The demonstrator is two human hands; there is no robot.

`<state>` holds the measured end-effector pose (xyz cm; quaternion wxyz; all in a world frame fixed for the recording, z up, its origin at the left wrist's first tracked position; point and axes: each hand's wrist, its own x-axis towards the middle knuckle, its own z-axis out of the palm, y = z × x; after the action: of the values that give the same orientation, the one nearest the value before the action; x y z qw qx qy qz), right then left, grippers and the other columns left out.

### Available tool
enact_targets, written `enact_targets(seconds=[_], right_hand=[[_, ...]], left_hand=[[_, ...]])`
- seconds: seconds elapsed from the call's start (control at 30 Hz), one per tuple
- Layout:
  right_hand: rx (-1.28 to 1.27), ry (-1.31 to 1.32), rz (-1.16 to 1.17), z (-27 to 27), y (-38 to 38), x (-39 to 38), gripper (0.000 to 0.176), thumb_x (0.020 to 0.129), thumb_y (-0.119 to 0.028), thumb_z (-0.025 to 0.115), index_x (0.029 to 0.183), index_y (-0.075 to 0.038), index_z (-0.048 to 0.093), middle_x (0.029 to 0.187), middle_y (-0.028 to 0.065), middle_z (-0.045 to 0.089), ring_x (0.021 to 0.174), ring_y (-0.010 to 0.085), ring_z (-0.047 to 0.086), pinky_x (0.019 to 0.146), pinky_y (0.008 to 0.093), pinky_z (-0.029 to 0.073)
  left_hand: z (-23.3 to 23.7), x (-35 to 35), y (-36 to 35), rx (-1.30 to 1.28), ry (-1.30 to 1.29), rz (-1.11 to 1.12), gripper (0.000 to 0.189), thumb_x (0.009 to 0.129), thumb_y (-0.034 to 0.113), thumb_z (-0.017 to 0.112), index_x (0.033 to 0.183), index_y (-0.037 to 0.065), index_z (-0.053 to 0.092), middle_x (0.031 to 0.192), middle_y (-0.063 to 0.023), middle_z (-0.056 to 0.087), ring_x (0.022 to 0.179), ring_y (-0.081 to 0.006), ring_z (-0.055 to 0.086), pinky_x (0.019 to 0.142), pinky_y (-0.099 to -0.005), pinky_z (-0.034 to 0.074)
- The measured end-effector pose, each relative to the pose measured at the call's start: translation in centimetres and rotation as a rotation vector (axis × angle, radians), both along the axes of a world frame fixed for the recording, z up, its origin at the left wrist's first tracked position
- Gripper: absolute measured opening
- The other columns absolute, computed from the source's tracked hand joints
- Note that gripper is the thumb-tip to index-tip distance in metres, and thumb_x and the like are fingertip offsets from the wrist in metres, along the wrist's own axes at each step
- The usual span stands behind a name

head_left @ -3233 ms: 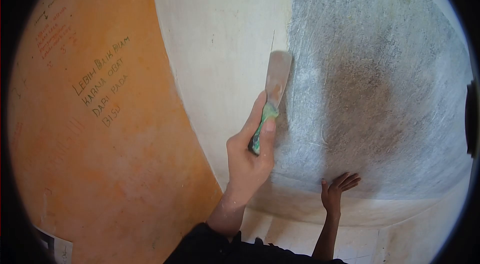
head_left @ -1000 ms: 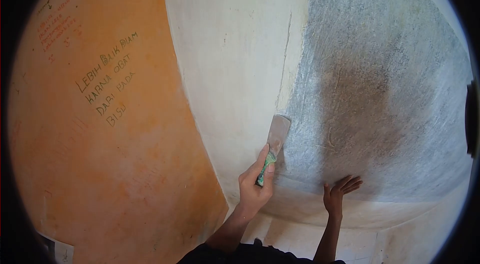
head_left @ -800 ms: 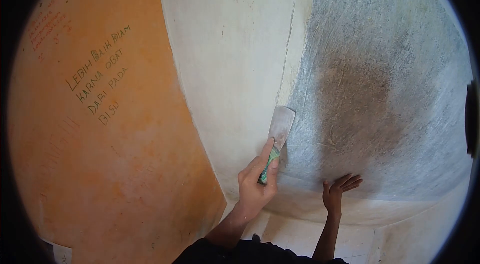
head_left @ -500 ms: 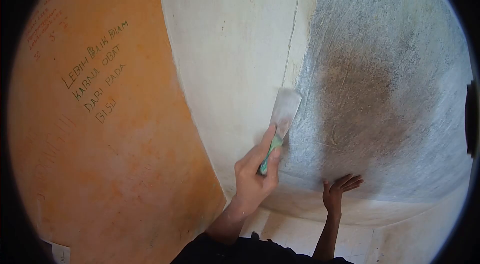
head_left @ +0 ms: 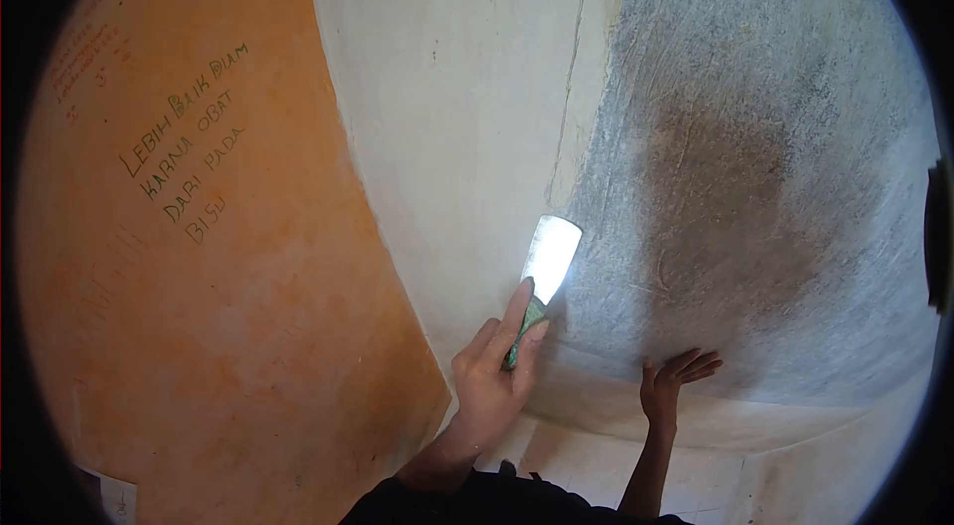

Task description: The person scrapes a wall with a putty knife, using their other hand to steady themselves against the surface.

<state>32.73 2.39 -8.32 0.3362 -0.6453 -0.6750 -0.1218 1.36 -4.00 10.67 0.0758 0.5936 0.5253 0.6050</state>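
My left hand (head_left: 492, 371) is closed around the green handle of a putty knife (head_left: 551, 255), index finger stretched along toward the blade. The broad metal blade points up and glares white with reflected light. Its tip lies just below a thin crack (head_left: 568, 93) in the cream strip, near the edge of the grey rough patch (head_left: 845, 217). Further right, my right hand (head_left: 680, 381) rests with fingers spread at the lower edge of the grey patch, holding nothing.
An orange wall (head_left: 248, 326) with handwritten lettering (head_left: 189, 118) fills the left side. The cream strip (head_left: 447, 108) runs between it and the grey patch, which has a dark brownish stain (head_left: 715, 207). Some paper (head_left: 119, 500) shows at bottom left.
My left hand has drawn the putty knife downward and slightly left, and its blade now catches bright light. My right hand stays in the same place.
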Motion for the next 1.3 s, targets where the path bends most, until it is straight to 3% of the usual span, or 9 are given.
enact_targets(seconds=[0.13, 0.23, 0.57, 0.6, 0.67, 0.93, 1.0, 1.13, 1.3], right_hand=[[-0.004, -0.017, 0.003, 0.0, -0.1, 0.0, 0.106, 0.099, -0.052, 0.051, 0.151, -0.004, -0.028, 0.149, 0.0361, -0.038, 0.136, 0.058, -0.036, 0.106, 0.0733, -0.019], [0.055, -0.053, -0.011, 0.1, 0.1, -0.1, 0.104, 0.099, -0.048, 0.051, 0.152, -0.001, -0.025, 0.153, 0.0339, -0.035, 0.14, 0.0531, -0.035, 0.109, 0.0668, -0.021], [0.027, 0.037, 0.035, -0.3, 0.7, -0.1, 0.104, 0.099, -0.05, 0.052, 0.153, -0.002, -0.023, 0.149, 0.039, -0.035, 0.136, 0.0598, -0.035, 0.106, 0.0718, -0.02], [0.037, 0.034, 0.015, -0.7, 1.0, 0.0, 0.101, 0.099, -0.049, 0.052, 0.154, 0.001, -0.018, 0.153, 0.0371, -0.031, 0.139, 0.0567, -0.033, 0.109, 0.0683, -0.019], [0.013, 0.029, -0.01, -1.2, -0.5, 0.0, 0.099, 0.099, -0.047, 0.051, 0.155, 0.003, -0.013, 0.156, 0.0351, -0.027, 0.142, 0.0537, -0.031, 0.112, 0.0649, -0.018], [0.341, 0.253, -0.012, 1.7, -1.1, -2.3, 0.102, 0.092, -0.047, 0.066, 0.161, -0.009, 0.001, 0.166, 0.024, -0.008, 0.153, 0.0434, -0.009, 0.118, 0.0634, -0.002], [0.33, 0.266, -0.036, 2.6, -0.5, -2.5, 0.108, 0.089, -0.05, 0.07, 0.161, -0.009, 0.0, 0.165, 0.0242, -0.009, 0.152, 0.044, -0.009, 0.118, 0.0635, -0.001], [0.3, 0.349, -0.07, 2.7, -0.6, -4.1, 0.121, 0.081, -0.057, 0.075, 0.161, -0.009, -0.002, 0.165, 0.0236, -0.012, 0.152, 0.0451, -0.01, 0.118, 0.0637, -0.001], [0.182, 0.412, -0.094, 2.8, -1.7, -5.5, 0.122, 0.079, -0.058, 0.075, 0.161, -0.012, -0.003, 0.165, 0.0226, -0.014, 0.152, 0.045, -0.011, 0.118, 0.0649, 0.003]], left_hand=[[0.6, 0.2, 0.5, 0.038, -0.002, 0.04, 0.043, 0.095, 0.008, 0.067, 0.137, 0.008, 0.061, 0.061, -0.0084, 0.053, 0.051, -0.0112, 0.045, 0.049, -0.0289, 0.042], [0.9, -0.5, -0.2, -0.057, -0.017, 0.025, 0.038, 0.096, 0.003, 0.064, 0.134, 0.0, 0.061, 0.073, -0.0107, 0.064, 0.063, -0.0076, 0.053, 0.057, -0.0244, 0.044], [1.5, 0.0, -0.6, -0.135, -0.052, 0.023, 0.035, 0.098, 0.007, 0.063, 0.132, -0.001, 0.063, 0.11, -0.017, 0.074, 0.091, -0.0098, 0.064, 0.082, -0.0252, 0.051], [1.8, 0.0, -0.5, -0.137, -0.035, 0.025, 0.035, 0.098, 0.007, 0.063, 0.132, -0.001, 0.063, 0.11, -0.017, 0.074, 0.091, -0.0098, 0.064, 0.082, -0.0252, 0.051], [2.7, 0.6, -0.4, 0.041, -0.091, 0.059, 0.032, 0.098, 0.013, 0.065, 0.129, 0.004, 0.066, 0.073, -0.0126, 0.069, 0.063, -0.0062, 0.058, 0.057, -0.0254, 0.048], [2.7, 1.6, -0.3, 0.005, -0.05, 0.11, 0.032, 0.1, 0.015, 0.063, 0.129, 0.002, 0.066, 0.09, -0.0183, 0.075, 0.081, -0.0082, 0.066, 0.071, -0.0252, 0.052], [4.2, 1.6, -1.4, -0.165, -0.274, -0.001, 0.035, 0.102, 0.017, 0.061, 0.131, -0.003, 0.063, 0.118, -0.0172, 0.071, 0.106, -0.0131, 0.062, 0.092, -0.0276, 0.048], [0.6, 1.5, -1.1, -0.025, -0.175, -0.031, 0.036, 0.101, 0.018, 0.061, 0.13, -0.003, 0.063, 0.116, -0.0179, 0.071, 0.105, -0.0123, 0.062, 0.09, -0.0271, 0.049], [3.9, 2.3, -1.3, 0.004, -0.243, -0.031, 0.036, 0.102, 0.017, 0.06, 0.131, -0.003, 0.062, 0.119, -0.0169, 0.07, 0.107, -0.015, 0.063, 0.093, -0.0285, 0.049]])
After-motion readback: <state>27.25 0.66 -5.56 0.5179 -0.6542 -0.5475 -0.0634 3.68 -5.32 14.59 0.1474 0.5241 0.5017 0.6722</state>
